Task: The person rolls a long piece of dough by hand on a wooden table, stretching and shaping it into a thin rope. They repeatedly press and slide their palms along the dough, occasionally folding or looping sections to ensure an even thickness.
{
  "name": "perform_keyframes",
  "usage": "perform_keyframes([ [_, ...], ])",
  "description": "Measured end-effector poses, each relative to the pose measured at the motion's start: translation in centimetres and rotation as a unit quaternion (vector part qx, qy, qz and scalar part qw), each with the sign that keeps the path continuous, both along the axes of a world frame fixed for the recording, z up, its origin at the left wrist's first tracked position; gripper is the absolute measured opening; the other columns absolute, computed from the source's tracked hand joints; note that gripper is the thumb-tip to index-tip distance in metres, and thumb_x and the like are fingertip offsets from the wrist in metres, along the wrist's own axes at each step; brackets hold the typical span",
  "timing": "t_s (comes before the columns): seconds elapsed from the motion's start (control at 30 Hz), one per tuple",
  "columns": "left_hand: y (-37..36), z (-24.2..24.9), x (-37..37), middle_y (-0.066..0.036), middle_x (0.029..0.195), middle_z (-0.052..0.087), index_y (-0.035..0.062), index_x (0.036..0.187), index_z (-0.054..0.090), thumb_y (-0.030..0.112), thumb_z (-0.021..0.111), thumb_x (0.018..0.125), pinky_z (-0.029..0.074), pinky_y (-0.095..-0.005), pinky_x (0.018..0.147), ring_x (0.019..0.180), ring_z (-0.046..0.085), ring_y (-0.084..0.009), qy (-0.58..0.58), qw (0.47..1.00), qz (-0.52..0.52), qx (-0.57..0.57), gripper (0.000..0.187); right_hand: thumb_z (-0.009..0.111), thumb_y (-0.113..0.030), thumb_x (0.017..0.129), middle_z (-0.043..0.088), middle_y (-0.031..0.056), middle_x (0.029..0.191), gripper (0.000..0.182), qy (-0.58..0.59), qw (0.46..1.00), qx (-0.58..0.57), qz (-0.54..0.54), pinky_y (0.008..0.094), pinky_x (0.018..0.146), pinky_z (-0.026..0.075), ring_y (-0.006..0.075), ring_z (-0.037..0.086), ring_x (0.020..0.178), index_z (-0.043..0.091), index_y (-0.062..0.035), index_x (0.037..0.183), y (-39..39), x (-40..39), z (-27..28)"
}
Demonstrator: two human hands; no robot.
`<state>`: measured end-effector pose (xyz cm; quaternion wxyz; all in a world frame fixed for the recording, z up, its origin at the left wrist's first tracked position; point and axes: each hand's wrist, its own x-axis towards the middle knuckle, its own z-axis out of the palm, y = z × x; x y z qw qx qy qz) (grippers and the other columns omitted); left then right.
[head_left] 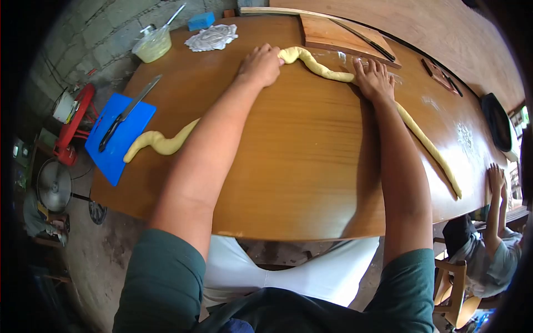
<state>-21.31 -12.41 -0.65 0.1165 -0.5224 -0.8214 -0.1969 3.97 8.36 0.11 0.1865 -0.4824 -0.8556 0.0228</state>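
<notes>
A long, pale yellow rope of dough (317, 67) winds across the wooden table (294, 161). At the far side of the table, my left hand (261, 65) has its fingers curled over the rope. My right hand (376, 81) lies on the dough farther right, palm down with fingers spread. Between the hands the rope sags in a wavy curve. Its thin right end runs toward the table's near right edge, while a thicker left end touches a blue cutting board (133, 133). My left forearm hides part of the rope.
A knife (129, 112) lies on the blue board. At the back are a tub (154, 45), crumpled plastic (212, 38), a blue sponge (201, 21) and a wooden board (333, 39) with another knife (366, 41). At right, another person's hands (496, 177) touch the table edge.
</notes>
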Motion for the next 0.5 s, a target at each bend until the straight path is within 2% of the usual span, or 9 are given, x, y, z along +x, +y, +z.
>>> perform_keyframes([
  [0.13,0.9,0.5,-1.0,-0.012,0.135,0.064,0.0063,0.128,0.066,0.028,0.058,0.109,0.049,-0.0509,0.108,0.131,0.058,-0.0322,-0.005,1.000,-0.003,-0.015,0.030,0.029,-0.077,0.105,0.037,0.0142,0.172,0.088,-0.007,1.000,0.005,-0.005,0.0570,0.133,0.017,0.0289,0.026,0.163,0.042,-0.0127,0.164,1.9,-0.6,0.2],
  [0.23,0.3,1.1,-0.3,-0.014,0.134,0.064,0.0063,0.136,0.062,0.031,0.059,0.108,0.047,-0.0506,0.111,0.133,0.057,-0.0357,-0.035,0.999,-0.004,-0.021,0.037,0.027,-0.076,0.106,0.037,0.0152,0.171,0.087,-0.027,0.998,0.025,0.044,0.0568,0.133,0.017,0.0297,0.027,0.162,0.042,-0.0124,0.164,1.9,-0.2,0.1],
  [0.3,-0.6,1.3,0.8,-0.015,0.138,0.062,0.0068,0.140,0.060,0.036,0.056,0.109,0.045,-0.0503,0.114,0.137,0.056,-0.0353,-0.022,0.999,-0.020,-0.032,0.043,0.026,-0.076,0.106,0.036,0.0130,0.173,0.085,-0.022,0.998,0.036,0.049,0.0571,0.132,0.018,0.0307,0.026,0.163,0.042,-0.0156,0.164,2.0,0.1,-0.4],
  [0.37,-1.9,0.5,2.1,-0.016,0.142,0.061,0.0073,0.144,0.057,0.040,0.054,0.109,0.043,-0.0500,0.118,0.140,0.054,-0.0349,-0.011,0.998,-0.037,-0.044,0.048,0.027,-0.076,0.106,0.034,0.0084,0.175,0.083,-0.039,0.987,-0.086,0.129,0.0566,0.132,0.019,0.0312,0.024,0.164,0.043,-0.0190,0.165,0.4,1.6,0.1],
  [0.4,-2.6,-0.3,2.4,-0.017,0.145,0.059,0.0078,0.147,0.055,0.044,0.051,0.109,0.042,-0.0496,0.119,0.142,0.053,-0.0345,-0.004,0.998,-0.055,-0.022,0.052,0.028,-0.076,0.106,0.035,0.0055,0.174,0.078,-0.064,0.986,-0.080,0.134,0.0542,0.132,0.021,0.0319,0.026,0.163,0.046,-0.0261,0.163,-0.6,2.3,0.2],
  [0.43,-3.7,0.0,3.4,-0.018,0.148,0.057,0.0082,0.150,0.052,0.047,0.049,0.109,0.041,-0.0493,0.121,0.144,0.052,-0.0341,0.004,0.997,-0.072,-0.001,0.056,0.028,-0.076,0.106,0.035,0.0055,0.174,0.078,-0.061,0.986,-0.077,0.133,0.0542,0.132,0.021,0.0319,0.026,0.163,0.046,-0.0261,0.163,-1.7,3.0,0.4],
  [0.47,-4.7,0.3,4.4,-0.017,0.145,0.060,0.0103,0.151,0.052,0.040,0.054,0.108,0.044,-0.0500,0.118,0.141,0.054,-0.0347,-0.009,0.997,-0.079,-0.002,0.052,0.031,-0.075,0.106,0.038,0.0057,0.173,0.075,-0.067,0.983,-0.068,0.156,0.0529,0.131,0.024,0.0327,0.030,0.162,0.049,-0.0281,0.161,-2.9,3.7,0.7],
  [0.5,-5.6,1.0,5.5,-0.017,0.145,0.060,0.0103,0.151,0.052,0.040,0.054,0.108,0.044,-0.0500,0.118,0.141,0.054,-0.0347,-0.006,0.997,-0.081,0.001,0.052,0.034,-0.073,0.106,0.041,0.0059,0.171,0.071,-0.074,0.980,-0.059,0.177,0.0516,0.130,0.027,0.0335,0.033,0.160,0.053,-0.0301,0.159,-4.3,4.5,1.0],
])
